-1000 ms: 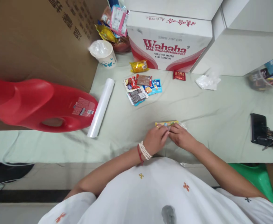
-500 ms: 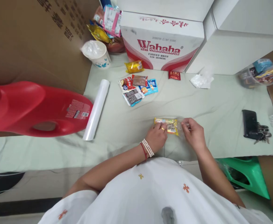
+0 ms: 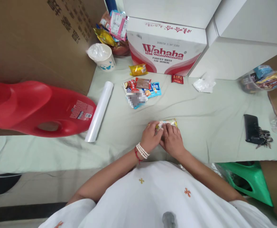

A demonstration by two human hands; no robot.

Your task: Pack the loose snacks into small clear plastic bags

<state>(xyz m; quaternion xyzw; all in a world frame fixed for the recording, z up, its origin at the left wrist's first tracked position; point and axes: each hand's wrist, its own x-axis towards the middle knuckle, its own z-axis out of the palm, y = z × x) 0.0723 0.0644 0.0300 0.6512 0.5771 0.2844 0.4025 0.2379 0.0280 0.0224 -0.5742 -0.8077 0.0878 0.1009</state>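
Since half a second ago, the right hand (image 3: 173, 139) has come in from the right to meet the left hand (image 3: 150, 136), and the 2 now lie side by side over a yellow snack packet (image 3: 173, 121). That packet is on the near part of the table (image 3: 214, 126), just in front of the person's shirt (image 3: 152, 193). Both hands are closed on it: the left grips its left end, and the right has its fingers curled over the near side, so that mainly the far edge and right corner show. Their fingertips are partly hidden. On the left wrist are white beaded strands (image 3: 142, 151) beside a red cord (image 3: 137, 155).

Beyond the hands lies a small cluster of packets: a brown packet (image 3: 143, 83), a blue packet (image 3: 156, 89), a red-and-white packet (image 3: 129, 85), and a grey packet (image 3: 136, 98) whose surface is pixelated. Behind them, a golden-yellow packet (image 3: 138, 69) and a small red sachet (image 3: 177, 79) rest near the Wahaha water carton (image 3: 169, 53). Left of the cluster lies a white roll (image 3: 99, 111), beside a large red plastic jug (image 3: 34, 107). Well to the right, keys (image 3: 264, 138) lie against a black phone (image 3: 250, 126).
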